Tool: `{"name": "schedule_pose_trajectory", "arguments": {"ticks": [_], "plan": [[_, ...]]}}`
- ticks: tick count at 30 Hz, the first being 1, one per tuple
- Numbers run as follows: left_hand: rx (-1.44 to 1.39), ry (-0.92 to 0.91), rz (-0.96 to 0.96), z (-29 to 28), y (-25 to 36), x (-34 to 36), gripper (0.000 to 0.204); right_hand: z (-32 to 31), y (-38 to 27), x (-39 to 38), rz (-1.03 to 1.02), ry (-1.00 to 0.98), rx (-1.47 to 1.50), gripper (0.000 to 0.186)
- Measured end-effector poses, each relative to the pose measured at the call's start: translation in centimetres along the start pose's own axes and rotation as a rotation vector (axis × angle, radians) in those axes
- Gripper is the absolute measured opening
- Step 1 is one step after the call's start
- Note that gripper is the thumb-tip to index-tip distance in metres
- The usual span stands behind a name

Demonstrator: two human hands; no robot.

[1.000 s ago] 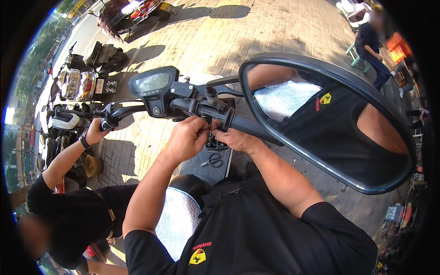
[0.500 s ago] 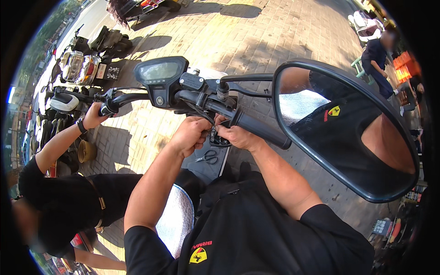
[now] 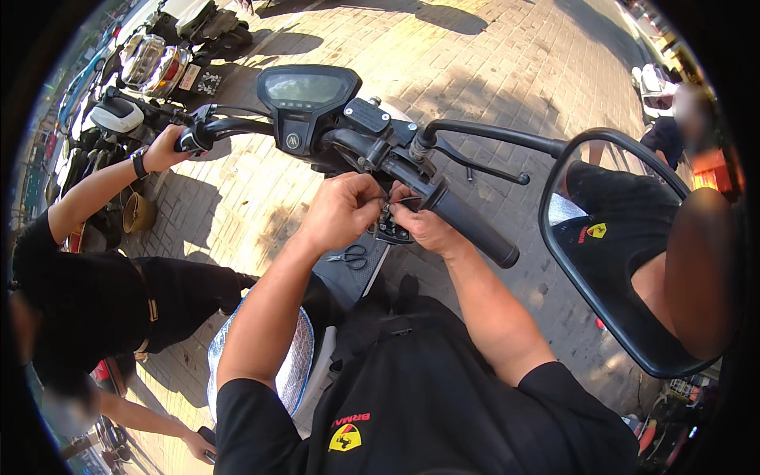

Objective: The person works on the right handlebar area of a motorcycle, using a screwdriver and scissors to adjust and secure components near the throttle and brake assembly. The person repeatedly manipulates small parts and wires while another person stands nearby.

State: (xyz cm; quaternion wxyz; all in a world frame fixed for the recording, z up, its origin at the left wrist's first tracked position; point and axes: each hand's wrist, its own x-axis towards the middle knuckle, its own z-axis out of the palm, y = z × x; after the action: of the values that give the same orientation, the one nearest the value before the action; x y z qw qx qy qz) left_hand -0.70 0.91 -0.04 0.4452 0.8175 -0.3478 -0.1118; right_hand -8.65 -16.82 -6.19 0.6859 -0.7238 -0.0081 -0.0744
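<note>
Looks like mostly a shift of viewpoint over the last second: rear-view mirror now farther out to the right of the black right handlebar grip, brake lever just beyond that grip now in plain sight. Same working spot as before though, so probably just more of the same fiddly close-up stuff. Got the left hand mostly curled up, thumb and index pinched, and the right hand just under the grip in a similar pinch, close together by the grip's inner end, fingertips almost meeting. Both seemingly on a thin dark wire; can't tell exactly how from here. Directly below, left of the grip, an open black housing with metal bits showing. Farther down and left of the grip, scissors on the footboard. Way off left of the grip, another person's hand around the opposite handlebar grip
</note>
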Motion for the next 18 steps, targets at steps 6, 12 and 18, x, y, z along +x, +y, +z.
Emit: {"name": "schedule_pose_trajectory", "arguments": {"ticks": [6,12,18], "plan": [[-0.764,0.684,-0.570,3.8,-8.9,-5.2,0.010,-0.6,-1.5,-0.1,0.123,-0.042,0.078,0.012],[-0.767,0.574,-1.343,19.0,-22.6,-12.0,0.018,-0.9,-1.1,-0.6,0.022,-0.004,-0.031,0.028],[-0.500,0.611,-1.611,27.3,-33.2,-16.1,0.038,-2.8,0.4,-3.0,0.003,0.134,0.032,0.106]]}}
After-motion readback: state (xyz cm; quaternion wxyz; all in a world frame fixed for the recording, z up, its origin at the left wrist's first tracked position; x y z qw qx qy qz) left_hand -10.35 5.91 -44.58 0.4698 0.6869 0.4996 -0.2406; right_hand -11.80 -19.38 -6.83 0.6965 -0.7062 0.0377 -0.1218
